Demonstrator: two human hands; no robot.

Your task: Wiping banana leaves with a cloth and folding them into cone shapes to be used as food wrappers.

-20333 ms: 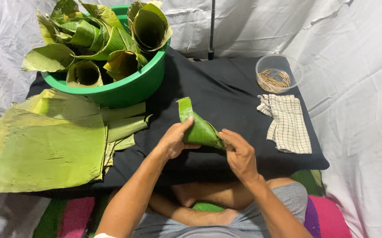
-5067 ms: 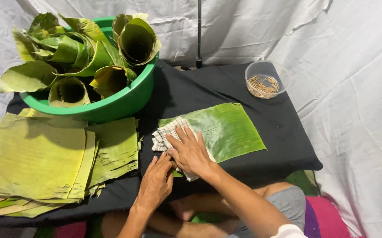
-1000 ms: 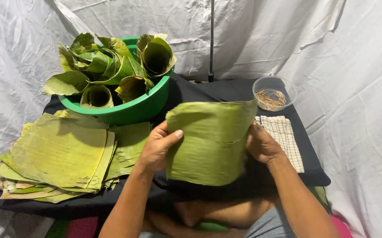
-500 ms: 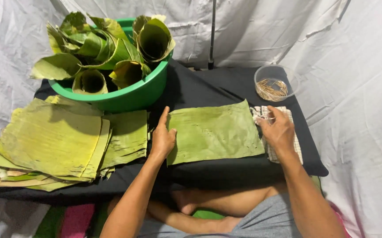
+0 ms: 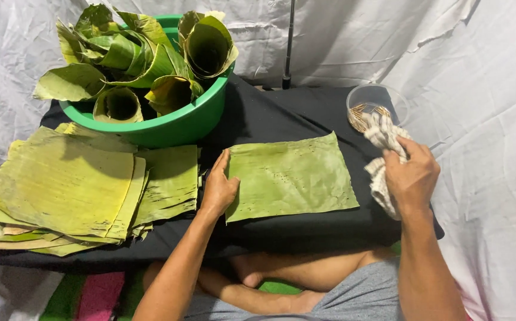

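Flat banana leaf [image 5: 290, 177] held down on the black surface [image 5: 281, 116], with a checked cloth [image 5: 381, 156] lifted beside it.

The leaf lies spread at the middle of the surface. The left hand [image 5: 219, 187] rests flat on its left edge, its grip released, pinning it. The right hand [image 5: 412, 175] is clenched on the bunched cloth, raised just off the leaf's right edge. Behind the cloth stands a clear bowl of small sticks [image 5: 372, 110]. A stack of cut leaves [image 5: 67, 184] lies to the left, and a green basin [image 5: 177, 122] of rolled leaf cones [image 5: 207, 47] stands behind it.
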